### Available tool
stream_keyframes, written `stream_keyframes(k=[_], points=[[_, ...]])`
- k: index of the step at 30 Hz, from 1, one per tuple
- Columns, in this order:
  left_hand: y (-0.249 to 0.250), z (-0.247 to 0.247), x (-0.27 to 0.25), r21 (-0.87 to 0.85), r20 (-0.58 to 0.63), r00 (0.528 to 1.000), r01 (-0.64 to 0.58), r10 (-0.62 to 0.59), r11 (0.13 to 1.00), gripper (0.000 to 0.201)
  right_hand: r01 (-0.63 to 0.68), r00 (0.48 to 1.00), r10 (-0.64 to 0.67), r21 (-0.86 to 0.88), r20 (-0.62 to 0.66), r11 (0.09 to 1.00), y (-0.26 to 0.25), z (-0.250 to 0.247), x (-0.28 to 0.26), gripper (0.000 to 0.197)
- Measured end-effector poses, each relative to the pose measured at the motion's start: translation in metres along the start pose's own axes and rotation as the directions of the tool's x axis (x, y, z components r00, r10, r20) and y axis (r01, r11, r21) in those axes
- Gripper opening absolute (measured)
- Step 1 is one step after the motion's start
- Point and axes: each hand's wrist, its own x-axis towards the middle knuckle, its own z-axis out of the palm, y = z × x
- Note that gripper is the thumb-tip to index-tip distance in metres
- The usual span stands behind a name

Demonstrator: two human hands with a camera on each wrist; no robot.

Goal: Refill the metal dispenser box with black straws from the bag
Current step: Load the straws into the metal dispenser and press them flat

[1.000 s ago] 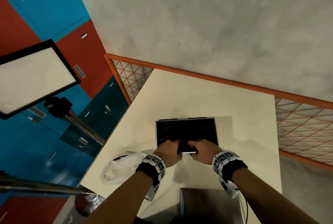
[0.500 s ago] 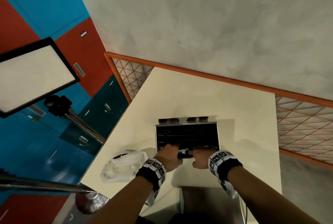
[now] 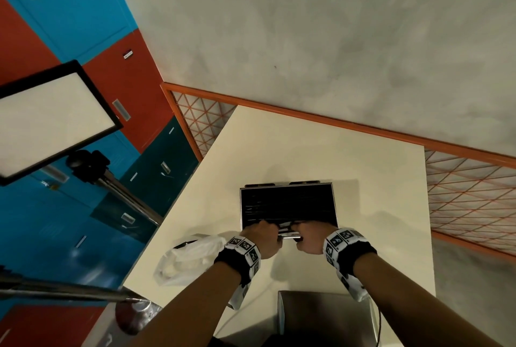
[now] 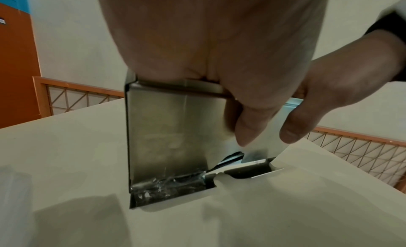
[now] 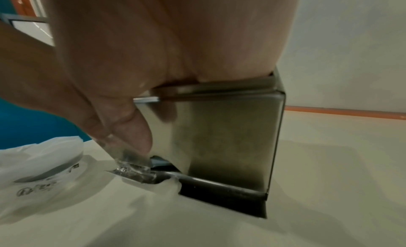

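Note:
The metal dispenser box [image 3: 335, 201] stands open-topped on the cream table, filled with black straws [image 3: 287, 204]. My left hand [image 3: 261, 237] and right hand [image 3: 310, 240] sit side by side on its near rim, fingers curled over the edge into the box. In the left wrist view my left hand [image 4: 219, 59] covers the rim and its thumb [image 4: 248, 127] lies down the box's steel front [image 4: 167, 138]. The right wrist view shows my right hand [image 5: 153, 51] gripping the same way, over the box [image 5: 230, 138]. The white plastic bag [image 3: 190, 257] lies left of my left wrist.
A flat metal piece [image 3: 326, 316] lies at the table's near edge under my forearms. A light panel on a tripod [image 3: 53, 120] stands to the left, off the table [image 3: 307, 145]. An orange mesh railing [image 3: 469, 193] runs behind and to the right. Wrapped straws [image 4: 167, 186] show in the box's bottom slot.
The box has shifted slightly under my hands, and the hinge tabs on its far rim have come into view. Both hands stay on the near rim.

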Motion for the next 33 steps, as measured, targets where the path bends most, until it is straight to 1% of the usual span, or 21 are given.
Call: stream_keyframes(k=[5, 8, 9, 11, 13, 15, 18, 20, 22, 26, 28, 33], points=[[0.003, -0.006, -0.002, -0.027, -0.051, 0.998, 0.023, -0.024, 0.999, 0.032, 0.020, 0.998, -0.018, -0.039, 0.059, 0.999, -0.006, -0.005, 0.007, 0.034], [0.005, -0.007, -0.005, -0.051, -0.082, 0.996, 0.027, -0.031, 0.998, 0.030, 0.038, 0.995, -0.034, -0.036, 0.097, 0.999, -0.013, -0.007, 0.013, 0.034], [0.006, -0.007, -0.006, -0.058, -0.086, 0.996, 0.029, -0.033, 0.998, 0.030, 0.036, 0.993, -0.033, -0.031, 0.114, 0.999, -0.016, -0.008, 0.015, 0.032], [0.006, -0.008, -0.007, -0.069, -0.082, 0.996, 0.031, -0.037, 0.997, 0.030, 0.017, 0.990, -0.010, -0.044, 0.144, 0.999, -0.020, -0.011, 0.018, 0.021], [0.005, -0.008, -0.007, -0.080, -0.074, 0.997, 0.031, -0.037, 0.996, 0.032, -0.001, 0.986, 0.009, -0.048, 0.166, 0.999, -0.023, -0.012, 0.021, 0.017], [0.005, -0.010, -0.006, -0.077, -0.071, 0.997, 0.033, -0.038, 0.996, 0.033, -0.013, 0.986, 0.019, -0.038, 0.168, 0.999, -0.023, -0.013, 0.023, 0.017], [0.005, -0.013, -0.004, -0.067, -0.074, 0.997, 0.031, -0.036, 0.997, 0.032, -0.007, 0.991, 0.010, -0.021, 0.131, 1.000, -0.020, -0.013, 0.025, 0.025], [0.005, -0.014, -0.003, -0.064, -0.075, 0.997, 0.027, -0.032, 0.998, 0.033, -0.001, 0.993, 0.004, -0.032, 0.115, 0.999, -0.020, -0.013, 0.026, 0.025], [0.005, -0.014, -0.003, -0.063, -0.072, 0.997, 0.027, -0.032, 0.998, 0.034, -0.013, 0.991, 0.018, -0.040, 0.136, 0.999, -0.022, -0.015, 0.026, 0.024], [0.005, -0.011, -0.004, -0.079, -0.067, 0.997, 0.033, -0.038, 0.996, 0.034, -0.034, 0.973, 0.042, -0.036, 0.226, 0.999, -0.026, -0.017, 0.026, 0.026], [0.005, -0.010, -0.004, -0.081, -0.066, 0.997, 0.034, -0.039, 0.996, 0.035, -0.038, 0.971, 0.044, -0.028, 0.234, 0.999, -0.026, -0.018, 0.026, 0.025], [0.003, -0.010, 0.000, -0.036, -0.035, 0.999, 0.039, -0.040, 0.999, 0.036, -0.008, 0.990, 0.011, -0.023, 0.142, 1.000, -0.020, -0.013, 0.024, 0.027]])
